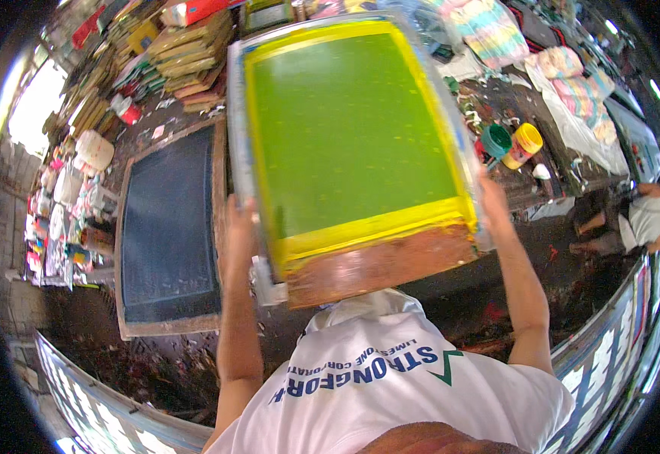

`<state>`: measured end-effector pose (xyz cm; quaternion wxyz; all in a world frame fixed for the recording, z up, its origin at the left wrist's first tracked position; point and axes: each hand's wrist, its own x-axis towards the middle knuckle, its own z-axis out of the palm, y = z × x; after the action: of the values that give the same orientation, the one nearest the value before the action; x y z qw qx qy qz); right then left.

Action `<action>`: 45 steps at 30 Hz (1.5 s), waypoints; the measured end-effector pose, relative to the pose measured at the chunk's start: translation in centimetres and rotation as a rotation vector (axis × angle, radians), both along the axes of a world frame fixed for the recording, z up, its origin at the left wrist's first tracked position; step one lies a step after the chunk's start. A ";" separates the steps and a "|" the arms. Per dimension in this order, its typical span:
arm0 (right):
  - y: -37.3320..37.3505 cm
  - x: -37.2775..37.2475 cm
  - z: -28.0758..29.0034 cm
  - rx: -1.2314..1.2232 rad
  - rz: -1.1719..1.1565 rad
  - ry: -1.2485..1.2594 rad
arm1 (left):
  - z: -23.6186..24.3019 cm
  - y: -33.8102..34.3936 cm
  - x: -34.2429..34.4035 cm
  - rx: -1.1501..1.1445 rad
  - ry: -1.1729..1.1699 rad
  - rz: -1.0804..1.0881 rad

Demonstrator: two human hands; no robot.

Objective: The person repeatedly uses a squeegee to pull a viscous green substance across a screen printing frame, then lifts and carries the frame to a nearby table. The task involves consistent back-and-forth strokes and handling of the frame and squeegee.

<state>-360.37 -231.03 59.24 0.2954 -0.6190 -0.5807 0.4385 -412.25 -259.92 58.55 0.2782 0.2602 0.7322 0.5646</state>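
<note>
A large screen printing frame (353, 136) with green mesh and a yellow border fills the middle of the view. Its sides are pale, and a brown strip (383, 266) lies across its near end. My left hand (241, 219) holds the left side near the close corner. On the opposite side, my right hand (490, 198) grips the edge at about the same height. The fingers of both hands are partly hidden by the frame and slightly blurred. Left of my left forearm lies a second, dark-meshed screen (169, 219) with a brown wooden border.
Stacked wooden frames (186, 53) stand at the far left. Right of the screen are a green tub (494, 141) and a yellow tub (525, 144). Beyond them lie bundles of pastel striped cloth (489, 34). A person (644, 219) is at the right edge.
</note>
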 end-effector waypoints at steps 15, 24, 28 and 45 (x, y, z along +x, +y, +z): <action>-7.6 -10.4 -5.6 -0.176 0.185 0.389 | 6.1 -8.0 -4.8 0.053 -0.241 0.015; -5.3 -10.9 -7.7 -0.036 0.258 0.194 | 5.9 -3.5 -4.3 0.010 -0.386 -0.078; -3.8 -11.5 -5.7 0.070 0.226 0.035 | 3.5 -0.3 -6.0 -0.023 -0.416 -0.110; -1.3 -9.8 -6.9 -0.184 0.374 0.458 | -2.8 5.2 -11.9 -0.117 -0.471 -0.145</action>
<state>-370.13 -232.29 52.38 0.2754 -0.4104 -0.5608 0.6642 -424.12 -254.75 55.76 0.4954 0.1567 0.6581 0.5449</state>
